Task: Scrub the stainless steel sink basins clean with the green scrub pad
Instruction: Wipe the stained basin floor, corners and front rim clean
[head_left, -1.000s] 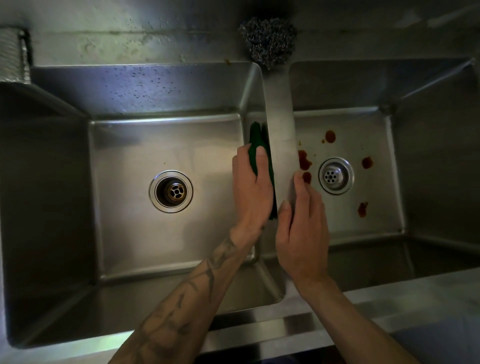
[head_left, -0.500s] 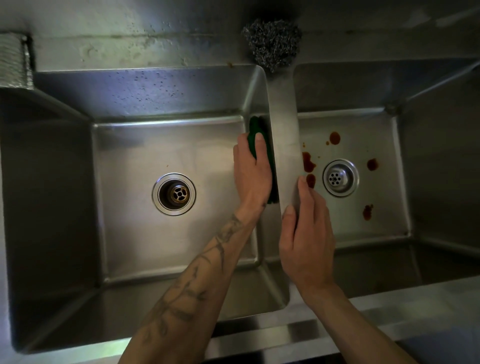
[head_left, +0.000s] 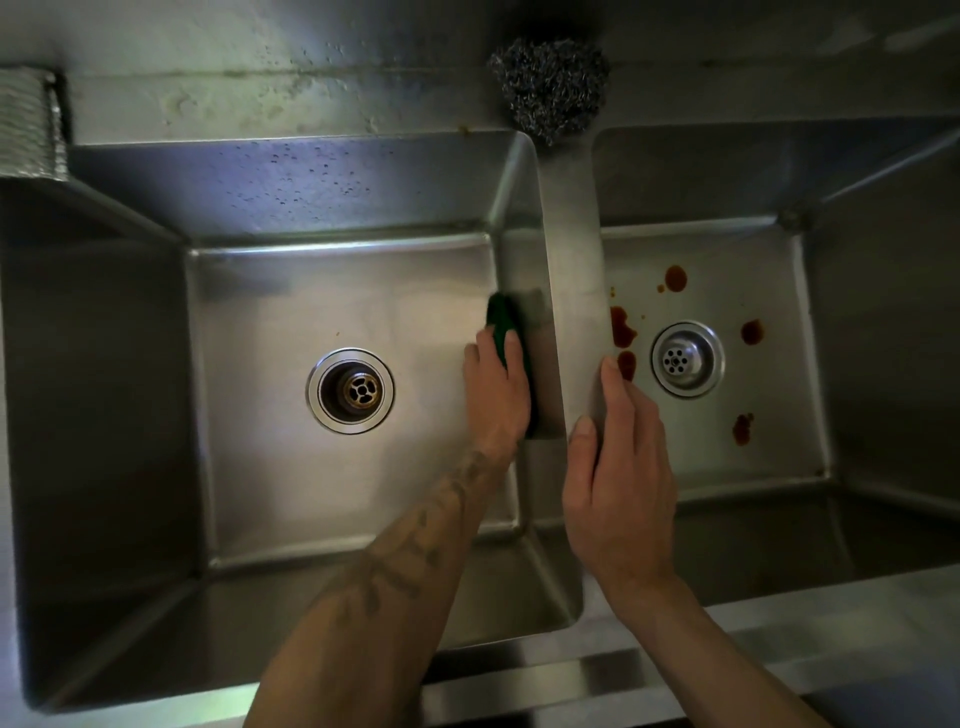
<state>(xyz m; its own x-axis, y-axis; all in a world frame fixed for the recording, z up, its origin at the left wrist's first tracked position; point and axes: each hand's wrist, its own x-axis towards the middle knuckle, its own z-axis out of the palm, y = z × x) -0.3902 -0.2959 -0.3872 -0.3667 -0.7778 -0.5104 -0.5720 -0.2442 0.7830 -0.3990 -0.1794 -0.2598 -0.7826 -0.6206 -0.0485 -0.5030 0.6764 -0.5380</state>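
Two basins need cleaning, and the work in hand is on the left basin, on its inner wall below the divider. The green scrub pad lies flat against that wall, about midway along it. The left hand is laid over the pad with fingers straight and close together, pressing rather than gripping. The right hand rests flat on top of the divider, fingers straight and slightly apart, holding nothing; it looks like a brace. To do this stroke well, I would keep the whole pad face on the steel, push firmly through the palm, and run long overlapping passes from rim to floor. The corners where wall meets floor want care, since grime probably collects there. A pad held only by pressure could slip on wet metal, so a curled thumb behind its edge may help. The right basin looks like the harder job, with reddish-brown stains on its floor near the drain. A ball of steel wool sits on the back ledge at the head of the divider.
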